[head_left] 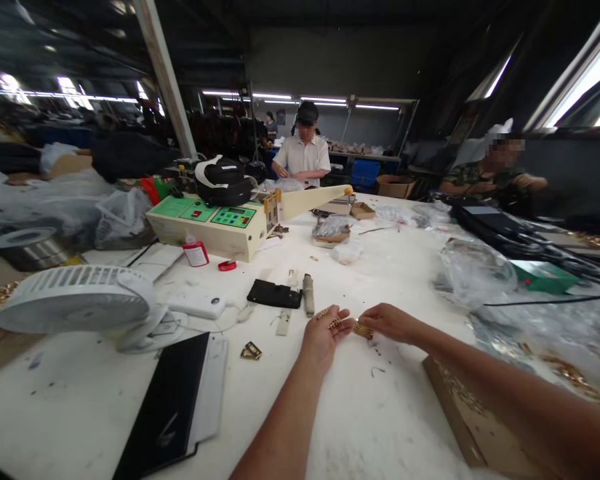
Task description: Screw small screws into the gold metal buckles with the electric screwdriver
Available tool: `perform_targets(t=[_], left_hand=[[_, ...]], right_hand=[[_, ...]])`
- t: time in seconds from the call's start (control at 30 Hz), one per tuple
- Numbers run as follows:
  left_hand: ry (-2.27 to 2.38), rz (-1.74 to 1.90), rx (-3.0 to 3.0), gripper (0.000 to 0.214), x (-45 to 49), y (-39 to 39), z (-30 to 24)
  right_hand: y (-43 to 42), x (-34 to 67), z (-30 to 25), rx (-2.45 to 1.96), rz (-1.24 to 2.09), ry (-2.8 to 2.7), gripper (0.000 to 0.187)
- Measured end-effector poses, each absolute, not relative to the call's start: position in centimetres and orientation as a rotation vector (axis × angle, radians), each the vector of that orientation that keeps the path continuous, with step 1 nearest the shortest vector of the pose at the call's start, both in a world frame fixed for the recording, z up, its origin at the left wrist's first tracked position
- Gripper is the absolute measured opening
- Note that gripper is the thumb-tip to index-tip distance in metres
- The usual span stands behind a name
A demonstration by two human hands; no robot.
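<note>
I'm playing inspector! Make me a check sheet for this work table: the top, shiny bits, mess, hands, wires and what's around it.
Surface: white table, dark specks scattered on it.
Job's things: small gold pieces, some in each hand.
Clutter: fan, black folder, red bottle.
Hands: left hand palm up, fingers open; right hand pinching.
Cables: black cable at right; thin cord near the fan.
Surroundings: one person opposite, another at right; strip lights behind.

White counter (380, 433) through my head camera, dark bits (378, 370) scattered about, white desk fan (80, 300), black folder (167, 407), red bottle (196, 255), black pouch (274, 293), green-panelled machine (205, 230), gold metal pieces (251, 351), open cardboard box (447, 410)
</note>
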State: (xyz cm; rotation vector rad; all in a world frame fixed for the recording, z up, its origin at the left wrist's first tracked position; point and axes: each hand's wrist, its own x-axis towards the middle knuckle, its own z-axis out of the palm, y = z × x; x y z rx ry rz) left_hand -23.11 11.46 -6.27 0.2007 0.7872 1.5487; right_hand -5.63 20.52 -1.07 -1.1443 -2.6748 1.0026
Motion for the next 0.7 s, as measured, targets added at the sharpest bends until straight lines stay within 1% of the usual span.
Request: perform_targets(t=[0.17,0.4,0.57,0.6,0.63,0.7], left_hand=[[0.787,1.553,0.203,0.018,-23.1,11.5,-6.1],[0.779,1.566,0.230,0.022,-23.6,11.3,-6.0],[0.772,1.572,0.244,0.030,-23.8,11.3,-6.1],[0.770,1.572,0.245,0.030,-23.8,11.3,-6.1],[0.768,1.572,0.247,0.030,-23.8,11.3,-6.2],[0.763,1.573,0.251,0.027,-23.8,11.3,-6.1]], right_hand=[[18.9,-5.6,-1.9,-1.214,0.873,-2.617,0.042],[14.3,-6.5,-3.4,-1.258,0.439,-2.521,0.020],[12.3,-7.1,-4.9,-1.258,0.268,-2.507,0.011],[12.3,-7.0,-5.1,-1.257,0.260,-2.495,0.013],[12.5,-6.9,-5.2,-1.257,0.265,-2.482,0.021],[12.8,-6.7,-5.3,-1.275,0.297,-2.477,0.041]])
